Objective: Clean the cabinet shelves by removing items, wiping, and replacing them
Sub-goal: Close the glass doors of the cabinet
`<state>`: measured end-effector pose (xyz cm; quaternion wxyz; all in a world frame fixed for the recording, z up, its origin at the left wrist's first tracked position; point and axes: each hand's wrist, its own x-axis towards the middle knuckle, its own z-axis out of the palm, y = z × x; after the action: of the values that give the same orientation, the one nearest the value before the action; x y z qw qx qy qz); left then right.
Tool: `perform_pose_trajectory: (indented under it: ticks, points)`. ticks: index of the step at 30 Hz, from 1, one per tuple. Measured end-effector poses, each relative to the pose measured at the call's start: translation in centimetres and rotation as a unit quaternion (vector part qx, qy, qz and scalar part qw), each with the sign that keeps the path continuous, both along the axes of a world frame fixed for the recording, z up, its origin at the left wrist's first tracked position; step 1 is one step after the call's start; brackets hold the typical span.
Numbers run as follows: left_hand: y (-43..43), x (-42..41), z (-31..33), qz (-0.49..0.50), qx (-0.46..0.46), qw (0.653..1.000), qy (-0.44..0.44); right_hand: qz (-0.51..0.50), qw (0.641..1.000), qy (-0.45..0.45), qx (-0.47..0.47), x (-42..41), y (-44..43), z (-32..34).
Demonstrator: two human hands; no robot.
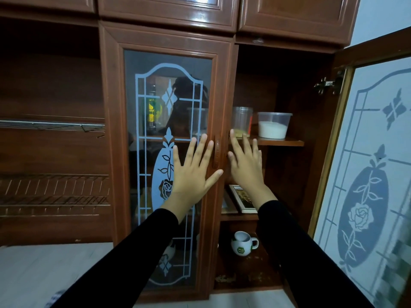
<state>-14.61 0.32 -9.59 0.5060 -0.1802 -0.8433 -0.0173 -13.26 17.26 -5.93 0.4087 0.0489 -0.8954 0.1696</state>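
Observation:
My left hand (193,168) is spread flat in front of the shut glass cabinet door (169,121), beside its wooden handle (217,152). My right hand (245,162) is raised with straight fingers before the open compartment and holds nothing. On the upper shelf (282,142) stand a clear plastic jar (242,121) and a tub of white powder (274,125). A framed picture (241,200) lies on the middle shelf. On the bottom shelf sits a white mug (243,243) with green marks. Behind the shut door's glass a bottle with a yellow label (153,110) shows.
The right cabinet door (375,174), with frosted rose glass, swings wide open at the right. Left of the cabinet are open wooden bays with a wire rack (53,125) and a dish rack (55,192). A pale countertop (55,270) lies below.

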Motion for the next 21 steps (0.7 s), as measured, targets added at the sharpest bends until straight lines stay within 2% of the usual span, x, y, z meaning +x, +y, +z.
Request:
perform_pose_trajectory:
  ticks: [6, 13, 21]
  points:
    - [-2.1, 3.6, -3.5, -0.013, 0.007, 0.996, -0.092, 0.001, 0.998, -0.027, -0.054, 4.3, 0.0, -3.2]
    - [-2.0, 11.0, -4.7, -0.080, 0.033, 0.981, -0.173, -0.045, 0.994, -0.019, -0.096, 13.3, 0.3, -5.9]
    - [4.7, 19.1, -5.3, -0.220, 0.045, 0.958, -0.179, -0.155, 0.984, 0.024, -0.081, 24.7, 6.1, -8.2]
